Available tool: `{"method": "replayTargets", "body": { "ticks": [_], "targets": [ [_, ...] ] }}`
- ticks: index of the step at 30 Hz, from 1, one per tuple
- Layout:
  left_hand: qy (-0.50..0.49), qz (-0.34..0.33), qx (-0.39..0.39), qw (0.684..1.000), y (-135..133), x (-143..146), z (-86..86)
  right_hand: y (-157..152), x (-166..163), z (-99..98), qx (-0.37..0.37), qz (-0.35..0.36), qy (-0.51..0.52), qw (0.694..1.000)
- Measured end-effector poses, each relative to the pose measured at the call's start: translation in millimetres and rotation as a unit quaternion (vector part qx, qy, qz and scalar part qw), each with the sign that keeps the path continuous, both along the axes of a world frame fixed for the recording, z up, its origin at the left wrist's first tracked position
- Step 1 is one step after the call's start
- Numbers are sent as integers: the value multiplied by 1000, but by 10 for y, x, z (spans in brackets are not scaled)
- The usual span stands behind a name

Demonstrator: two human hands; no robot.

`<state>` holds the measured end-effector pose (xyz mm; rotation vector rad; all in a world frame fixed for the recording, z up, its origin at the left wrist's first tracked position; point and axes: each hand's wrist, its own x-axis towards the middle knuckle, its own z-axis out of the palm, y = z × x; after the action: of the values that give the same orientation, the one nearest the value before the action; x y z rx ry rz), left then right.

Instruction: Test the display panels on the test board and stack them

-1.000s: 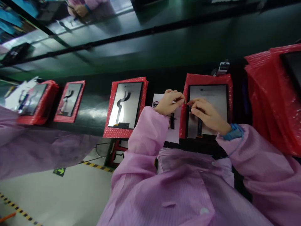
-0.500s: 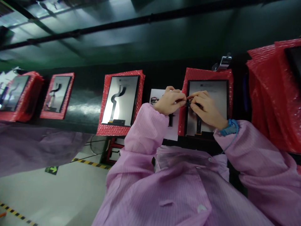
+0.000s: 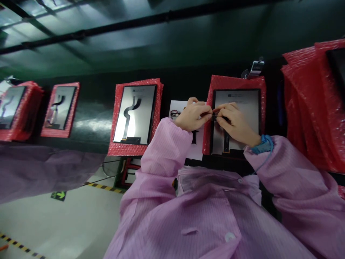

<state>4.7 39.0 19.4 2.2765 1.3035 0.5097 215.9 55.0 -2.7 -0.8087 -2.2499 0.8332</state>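
Note:
A display panel (image 3: 244, 102) with a grey-silver back lies on red bubble wrap (image 3: 237, 82) in front of me. From its lower edge a dark flex cable (image 3: 226, 142) runs up and goes out of sight under my right hand. Over the panel's left edge, my left hand (image 3: 195, 115) and my right hand (image 3: 235, 122) meet fingertip to fingertip. Both are closed in a pinch on a small dark piece, which looks like the cable's end; the fingers cover most of it. A printed white sheet (image 3: 198, 151) lies partly under my left hand.
Another panel (image 3: 142, 118) with its cable rests on red bubble wrap to the left, with more wrapped panels (image 3: 60, 108) further along. Red bubble-wrap bags (image 3: 304, 108) are piled at the right. A metal clicker (image 3: 256, 67) stands behind my panel. A co-worker's sleeve (image 3: 48, 169) reaches in at left.
The view has shifted slightly, so the bench things appear a little further left. Both hands keep their pinch at the panel's left edge, with hardly any movement.

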Motion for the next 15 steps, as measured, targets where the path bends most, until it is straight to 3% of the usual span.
{"method": "replayTargets", "body": {
  "ticks": [9,15],
  "targets": [
    [-14,-20,-40,999,-10,-33,14,114,109,35,-60,66,-61,994],
    [-21,-1,-26,999,-4,-51,-11,110,110,34,-53,71,-49,995]
  ]
}}
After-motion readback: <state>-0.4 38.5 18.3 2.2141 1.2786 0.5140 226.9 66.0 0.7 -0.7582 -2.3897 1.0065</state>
